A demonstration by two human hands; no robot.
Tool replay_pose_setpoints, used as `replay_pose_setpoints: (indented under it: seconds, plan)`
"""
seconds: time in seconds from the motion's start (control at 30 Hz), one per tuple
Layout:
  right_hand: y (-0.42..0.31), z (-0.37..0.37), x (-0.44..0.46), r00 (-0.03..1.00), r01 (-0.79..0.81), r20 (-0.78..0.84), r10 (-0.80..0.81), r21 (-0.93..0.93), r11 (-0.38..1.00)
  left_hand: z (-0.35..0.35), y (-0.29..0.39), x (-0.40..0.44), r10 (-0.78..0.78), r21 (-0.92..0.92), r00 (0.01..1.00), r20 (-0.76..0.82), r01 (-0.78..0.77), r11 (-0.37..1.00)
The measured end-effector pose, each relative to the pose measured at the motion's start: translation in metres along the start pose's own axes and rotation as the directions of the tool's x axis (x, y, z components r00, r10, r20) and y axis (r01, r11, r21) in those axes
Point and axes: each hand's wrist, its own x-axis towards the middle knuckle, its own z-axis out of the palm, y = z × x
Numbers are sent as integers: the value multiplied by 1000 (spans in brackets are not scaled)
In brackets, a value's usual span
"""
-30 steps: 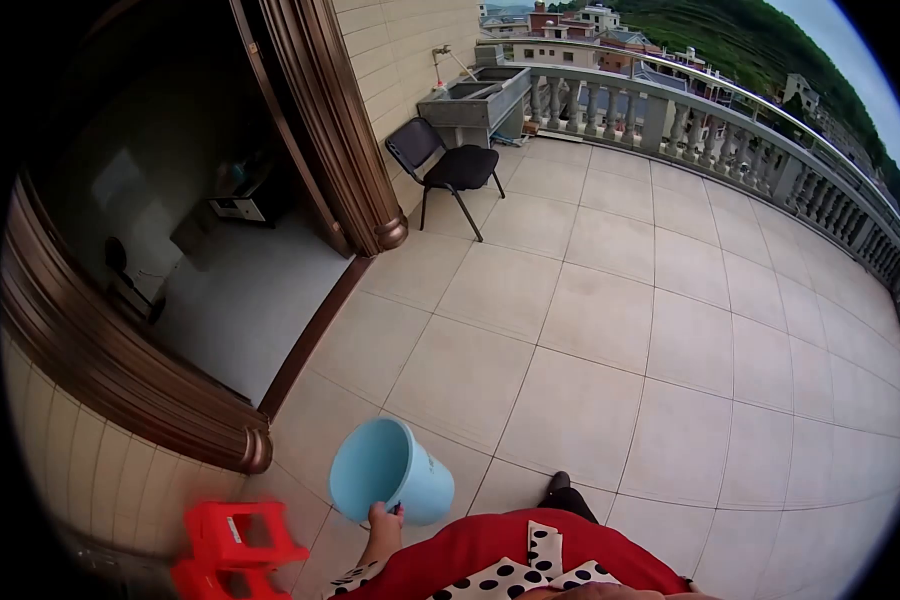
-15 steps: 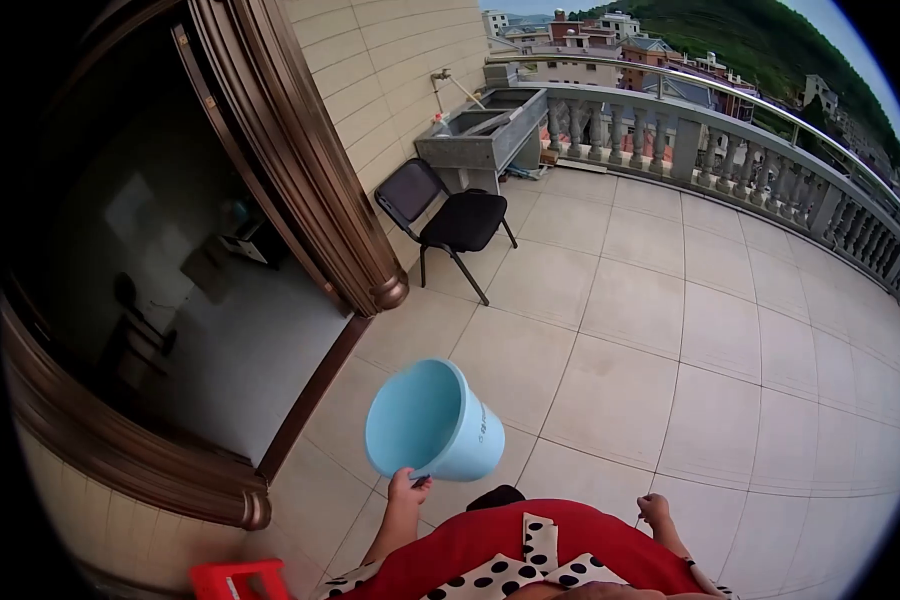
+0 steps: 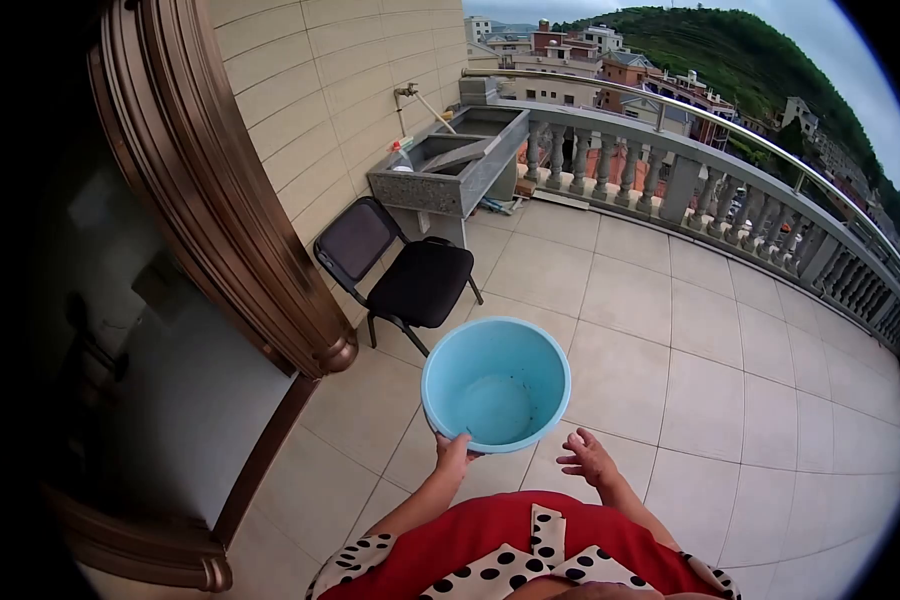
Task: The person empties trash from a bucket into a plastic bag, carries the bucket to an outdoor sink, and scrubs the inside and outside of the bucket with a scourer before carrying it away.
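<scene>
From my seat far off, I look down through the head camera at a blue bucket (image 3: pixel 510 342), tilted so that its open mouth faces up towards me, in front of the person's body and, as far as I can judge, held above the floor (image 3: pixel 622 372). The left hand (image 3: pixel 454 452) grips the near left edge of its rim, thumb over the lip and the other fingers mostly hidden underneath. The right hand (image 3: pixel 590 460) holds nothing: its fingers are loose and parted, just beside the rim but not touching it. A few dark specks (image 3: pixel 530 405) lie inside, and I make out no water

I take it for thin plastic, so I'd expect it to feel light, a bit springy at the wall and hard to break, though smooth enough to slip if wet. Held at one side, it would want to swing and tip; I'd trust the rolled rim most, with a hand on each side. Past it stand a black chair (image 3: pixel 420 285) and a stone sink (image 3: pixel 425 190)
</scene>
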Motion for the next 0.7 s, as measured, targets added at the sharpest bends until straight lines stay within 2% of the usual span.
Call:
replay_pose_setpoints:
  seconds: [0.07,0.2,0.33,0.4,0.47,0.57,0.63,0.7]
  plan:
    - [-30,-21,37,997,22,-77,-18,45,999,56,12,49,17,83,994,105,-26,996]
    - [-93,-53,115,971,-12,-235,48,153,988,152,-7,168,22,205,970,242,-73,976]
    - [-144,-104,213,943,39,-332,0,112,993,237,-15,269,-91,258,944,316,6,966]
    - [-168,-135,281,914,112,-401,-58,112,987,288,11,296,-74,243,966,247,12,970]
    - [-213,-142,318,926,169,-361,-113,129,977,319,28,333,-94,285,976,198,35,958]
    - [-282,-151,382,947,173,-296,-128,133,976,353,58,400,-77,287,969,236,6,958]
    - [-322,-157,433,937,180,-318,-141,96,979,390,107,412,-101,166,962,256,59,984]
    - [-364,-165,482,945,244,-240,-222,63,968,408,119,456,-124,83,960,250,106,991]
